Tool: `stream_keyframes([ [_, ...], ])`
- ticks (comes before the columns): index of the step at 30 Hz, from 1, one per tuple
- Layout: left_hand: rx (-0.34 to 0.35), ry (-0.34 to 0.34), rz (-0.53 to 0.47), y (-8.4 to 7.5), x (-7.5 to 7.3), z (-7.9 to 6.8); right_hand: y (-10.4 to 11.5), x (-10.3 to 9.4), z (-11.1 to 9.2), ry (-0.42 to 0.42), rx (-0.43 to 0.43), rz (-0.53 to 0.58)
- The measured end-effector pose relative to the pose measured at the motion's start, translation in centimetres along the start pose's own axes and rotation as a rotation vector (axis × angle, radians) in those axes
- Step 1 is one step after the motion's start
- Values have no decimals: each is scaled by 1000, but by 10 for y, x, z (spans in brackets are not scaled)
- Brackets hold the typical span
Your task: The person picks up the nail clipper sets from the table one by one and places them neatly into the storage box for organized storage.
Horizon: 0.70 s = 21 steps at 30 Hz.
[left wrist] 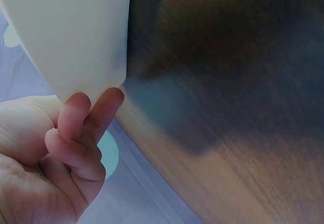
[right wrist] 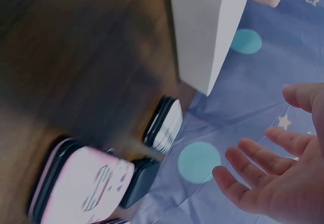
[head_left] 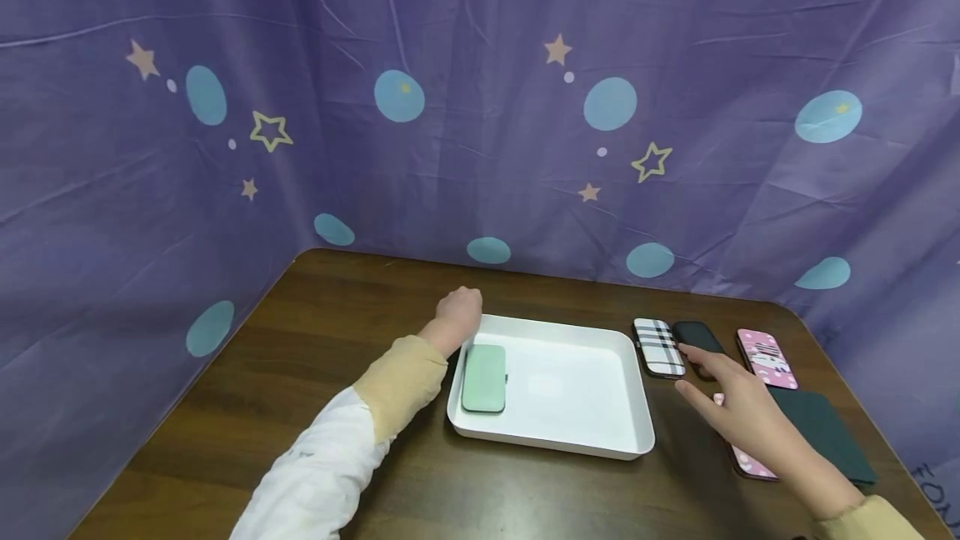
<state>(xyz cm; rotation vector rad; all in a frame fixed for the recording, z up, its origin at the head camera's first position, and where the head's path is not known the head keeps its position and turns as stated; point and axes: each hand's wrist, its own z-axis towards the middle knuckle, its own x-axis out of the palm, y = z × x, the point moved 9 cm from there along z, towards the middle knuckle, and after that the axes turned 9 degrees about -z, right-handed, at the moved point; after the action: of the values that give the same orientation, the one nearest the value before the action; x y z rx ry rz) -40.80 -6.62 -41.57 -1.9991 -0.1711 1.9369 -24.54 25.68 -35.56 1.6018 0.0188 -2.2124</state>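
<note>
At the back left corner of the white tray [head_left: 562, 390], my left hand [head_left: 459, 312] grips the rim. Its fingers [left wrist: 76, 113] curl at that corner in the left wrist view, with the thumb hidden. Inside the tray, along the left wall, lies a pale green case [head_left: 484, 378] with a small clasp on its right side. My right hand [head_left: 738, 407] hovers with spread fingers and holds nothing. Nearest its fingertips are a plaid case [head_left: 659, 347] and a black case [head_left: 693, 334]. A pink case [head_left: 752, 465] lies partly hidden beneath the hand.
Another pink case [head_left: 767, 358] with a printed picture lies farther back on the right. In front of it is a flat dark green item [head_left: 821, 432]. The brown wooden table [head_left: 247, 357] meets a purple curtain [head_left: 480, 148] at the back and sides.
</note>
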Motion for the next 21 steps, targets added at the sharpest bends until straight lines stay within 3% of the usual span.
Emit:
stream_keyframes([
  [12, -4, -5, 12, 1, 2, -1, -53, 18, -23, 172, 202, -109],
  [21, 3, -21, 13, -1, 0, 0, -76, 29, -27, 266, 245, -178],
])
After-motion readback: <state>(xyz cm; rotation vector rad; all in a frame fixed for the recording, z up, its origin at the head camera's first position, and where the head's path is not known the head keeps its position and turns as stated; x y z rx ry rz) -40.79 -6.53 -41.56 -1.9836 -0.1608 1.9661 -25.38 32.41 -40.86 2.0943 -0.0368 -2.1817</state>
